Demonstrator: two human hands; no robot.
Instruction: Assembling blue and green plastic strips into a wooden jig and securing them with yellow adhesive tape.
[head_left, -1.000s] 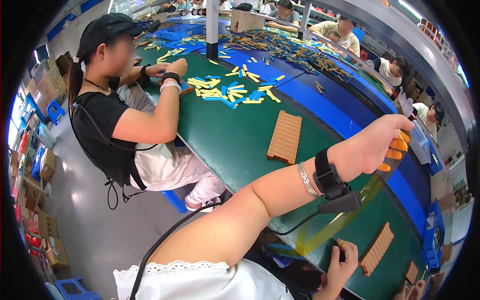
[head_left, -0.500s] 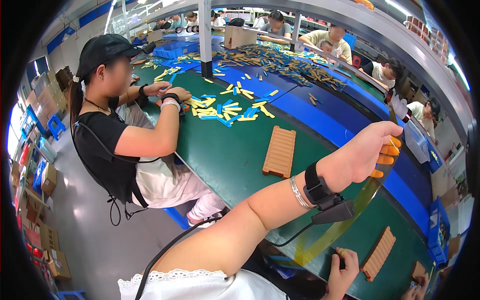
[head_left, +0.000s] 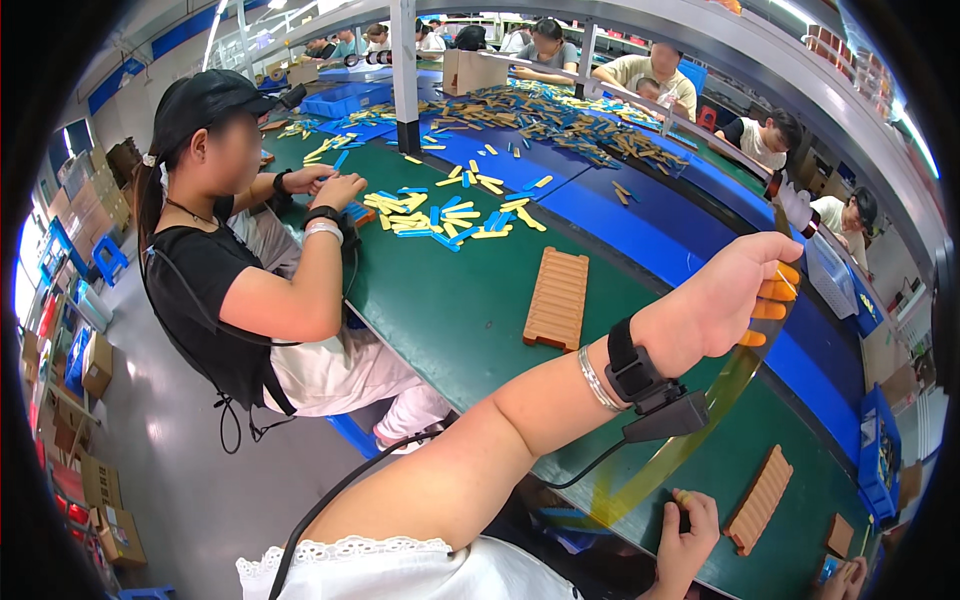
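Now the left hand (head_left: 725, 300) has drifted slightly lower over the green table (head_left: 450, 310), fingers clamped on the top of a bent translucent yellow strip (head_left: 690, 430). Below, the right hand (head_left: 690, 525) pinches its other end, so the strip stays bowed.

Left hand (head_left: 722, 305) grips ruler (head_left: 700, 420) — table (head_left: 470, 310).

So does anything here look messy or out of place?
Only the loose yellow and blue sticks strewn in heaps over the green table, not stacked. The ridged brown tray lies flat. Nothing looks broken.
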